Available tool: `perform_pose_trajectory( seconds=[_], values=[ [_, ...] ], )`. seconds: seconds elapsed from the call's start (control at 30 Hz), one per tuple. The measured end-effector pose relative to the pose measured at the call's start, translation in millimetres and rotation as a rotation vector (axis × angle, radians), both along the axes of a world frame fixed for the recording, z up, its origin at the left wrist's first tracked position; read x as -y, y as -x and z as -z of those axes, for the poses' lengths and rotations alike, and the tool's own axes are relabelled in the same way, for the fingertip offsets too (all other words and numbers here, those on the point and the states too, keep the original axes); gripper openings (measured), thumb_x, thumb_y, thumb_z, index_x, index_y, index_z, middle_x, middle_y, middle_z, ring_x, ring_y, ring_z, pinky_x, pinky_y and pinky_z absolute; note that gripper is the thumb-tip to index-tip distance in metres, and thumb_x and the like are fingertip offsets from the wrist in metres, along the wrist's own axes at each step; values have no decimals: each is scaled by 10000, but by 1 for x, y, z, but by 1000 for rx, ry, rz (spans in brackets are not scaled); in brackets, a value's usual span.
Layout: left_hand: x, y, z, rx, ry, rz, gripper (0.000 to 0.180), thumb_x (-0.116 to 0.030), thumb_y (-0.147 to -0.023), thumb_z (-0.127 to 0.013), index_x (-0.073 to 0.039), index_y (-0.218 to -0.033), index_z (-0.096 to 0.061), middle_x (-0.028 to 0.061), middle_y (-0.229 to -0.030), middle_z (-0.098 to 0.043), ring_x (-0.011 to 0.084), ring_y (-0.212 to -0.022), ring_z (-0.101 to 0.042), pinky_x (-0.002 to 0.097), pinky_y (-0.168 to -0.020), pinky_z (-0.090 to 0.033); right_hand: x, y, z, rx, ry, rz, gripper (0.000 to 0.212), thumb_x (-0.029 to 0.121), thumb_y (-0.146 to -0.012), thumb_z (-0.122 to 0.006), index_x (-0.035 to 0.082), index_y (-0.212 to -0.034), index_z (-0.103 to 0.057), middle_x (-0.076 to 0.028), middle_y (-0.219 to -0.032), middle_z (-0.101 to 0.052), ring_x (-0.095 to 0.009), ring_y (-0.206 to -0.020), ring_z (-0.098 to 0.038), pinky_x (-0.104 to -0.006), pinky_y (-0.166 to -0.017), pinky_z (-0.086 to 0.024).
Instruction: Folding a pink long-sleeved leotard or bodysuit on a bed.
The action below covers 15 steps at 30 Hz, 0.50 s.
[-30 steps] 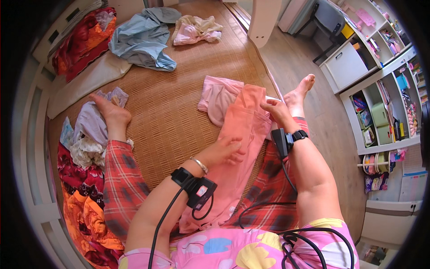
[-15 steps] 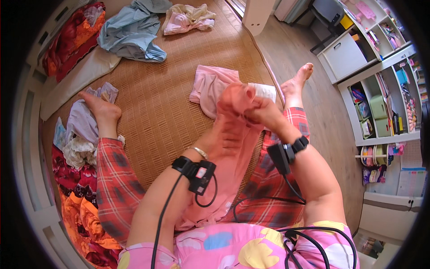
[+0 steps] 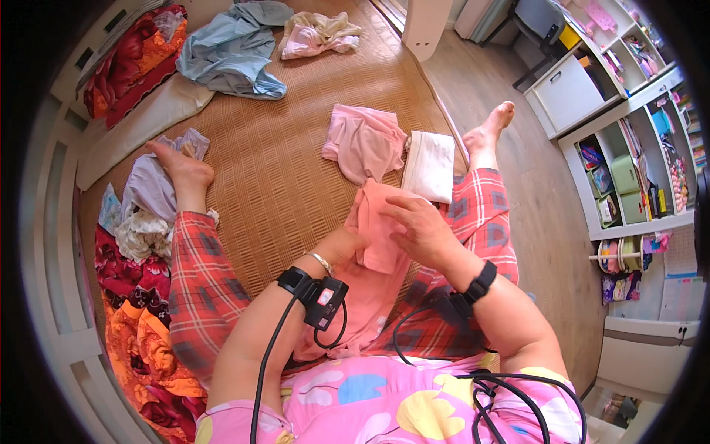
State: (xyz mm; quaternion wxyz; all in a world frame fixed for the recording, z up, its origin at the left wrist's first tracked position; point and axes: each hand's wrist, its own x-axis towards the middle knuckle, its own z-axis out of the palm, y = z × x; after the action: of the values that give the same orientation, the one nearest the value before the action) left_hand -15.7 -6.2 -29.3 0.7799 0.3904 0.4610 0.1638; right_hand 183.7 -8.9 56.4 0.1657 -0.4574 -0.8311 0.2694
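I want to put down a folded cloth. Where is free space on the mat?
Bare mat lies between the left foot, the blue garment and the pink folded piece. Crowded: the clothes pile along the left.

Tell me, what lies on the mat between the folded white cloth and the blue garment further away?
In the head view, a folded pink garment lies between the white cloth and the blue garment; otherwise bare woven mat.
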Motion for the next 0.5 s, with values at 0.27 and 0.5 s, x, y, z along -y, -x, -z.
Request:
perform_pose_trajectory(
  seconds=[0.27,0.5],
  values=[
    [-3,-8,-74,-711,-838,52,143,-124,-748,-571,-34,-853,-610,118,-871,-603,290,-697,-590,370,-624,-472,10,2,17,247,-161,-24,462,112,-713,-537,93,-1172,-496,-124,-1244,-439,-279,-1155,-408,-389,-955,-332],
    [-16,-13,-55,-340,-1392,153,147,-61,-729,-556,-36,-869,-592,131,-914,-578,301,-874,-544,377,-783,-425,22,1,4,197,62,90,354,79,-696,-578,57,-1047,-546,-130,-1098,-522,-322,-1001,-493,-401,-855,-408]
  ],
)
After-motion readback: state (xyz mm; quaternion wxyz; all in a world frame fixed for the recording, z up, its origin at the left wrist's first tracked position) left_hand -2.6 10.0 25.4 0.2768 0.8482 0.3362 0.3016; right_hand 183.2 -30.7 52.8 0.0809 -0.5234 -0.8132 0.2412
